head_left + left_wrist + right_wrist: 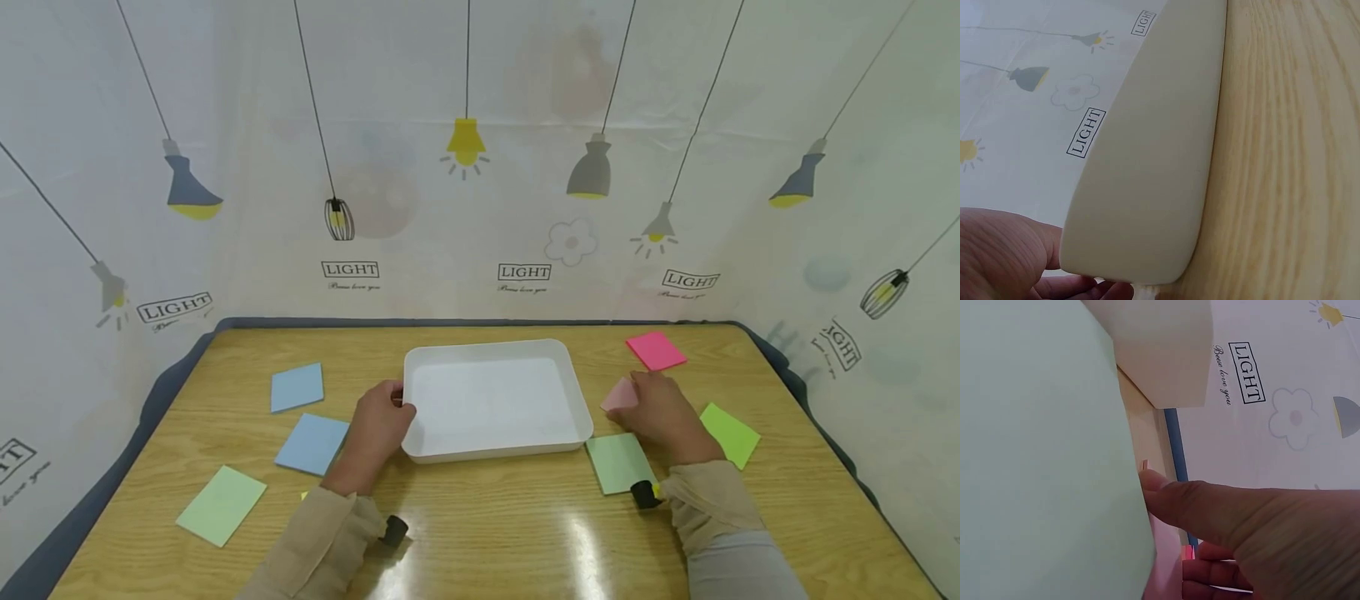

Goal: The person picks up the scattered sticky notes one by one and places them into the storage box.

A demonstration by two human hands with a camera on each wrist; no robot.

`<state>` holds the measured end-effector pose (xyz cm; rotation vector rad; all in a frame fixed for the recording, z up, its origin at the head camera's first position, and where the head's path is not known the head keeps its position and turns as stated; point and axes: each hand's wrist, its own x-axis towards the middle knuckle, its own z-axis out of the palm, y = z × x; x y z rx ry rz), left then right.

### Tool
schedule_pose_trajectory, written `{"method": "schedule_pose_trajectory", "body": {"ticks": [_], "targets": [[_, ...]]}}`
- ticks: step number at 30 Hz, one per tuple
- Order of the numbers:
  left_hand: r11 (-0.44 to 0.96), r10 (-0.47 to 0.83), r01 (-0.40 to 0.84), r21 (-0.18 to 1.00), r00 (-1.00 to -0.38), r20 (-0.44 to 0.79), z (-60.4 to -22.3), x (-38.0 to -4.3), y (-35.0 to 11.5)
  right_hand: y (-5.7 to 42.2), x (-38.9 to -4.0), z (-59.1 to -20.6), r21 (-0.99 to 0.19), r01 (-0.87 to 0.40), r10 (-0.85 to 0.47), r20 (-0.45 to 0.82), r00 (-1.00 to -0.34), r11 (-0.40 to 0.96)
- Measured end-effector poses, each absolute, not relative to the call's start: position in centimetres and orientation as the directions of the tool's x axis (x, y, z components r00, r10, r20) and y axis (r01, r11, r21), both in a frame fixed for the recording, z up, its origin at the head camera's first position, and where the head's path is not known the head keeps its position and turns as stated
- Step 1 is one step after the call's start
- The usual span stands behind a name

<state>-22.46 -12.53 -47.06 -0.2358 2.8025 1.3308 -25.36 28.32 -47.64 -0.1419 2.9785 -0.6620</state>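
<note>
A shallow white tray (487, 404) lies at the middle of the wooden table. My left hand (378, 427) grips its left end, the thumb at the rim and the fingers curled round the outer wall; in the left wrist view the tray's long side (1141, 162) runs away from that hand (1010, 262). To the right of the tray, my right hand (663, 412) pinches a light pink sticky note pad (619, 394) by its sides. In the right wrist view the thumb (1166, 494) lies along this pad (1165, 559), partly hidden behind a pale green pad (1047, 462).
Bright pink (657, 350), lime green (731, 435) and pale green (619, 463) pads lie round my right hand. On the left are two blue pads (297, 387) and a light green one (222, 505). A bit of yellow (303, 496) shows beside my left sleeve. A printed curtain (480, 250) surrounds the table.
</note>
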Motion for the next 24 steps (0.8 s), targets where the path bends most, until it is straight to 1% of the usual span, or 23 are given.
{"method": "schedule_pose_trajectory", "body": {"ticks": [6, 11, 17, 24], "targets": [[0.608, -0.109, -0.135, 0.782, -0.99, -0.087, -47.2, -22.4, -12.4, 28.6, -25.7, -47.1, -0.395, 0.012, -0.055, -0.159, -0.986, 0.918], [0.612, -0.105, -0.123, 0.781, -0.992, -0.075, -47.0, -22.2, -12.5, 28.9, -26.4, -46.6, -0.341, -0.011, -0.083, -0.197, -0.977, 0.94], [0.618, -0.111, -0.128, 0.776, -0.991, -0.075, -47.1, -22.3, -12.5, 28.7, -26.7, -46.0, -0.365, 0.001, -0.093, -0.242, -0.966, 0.931], [0.625, -0.122, -0.138, 0.768, -0.989, -0.078, -47.2, -22.3, -12.6, 28.6, -26.9, -45.7, -0.32, 0.032, -0.07, -0.302, -0.951, 0.947]]}}
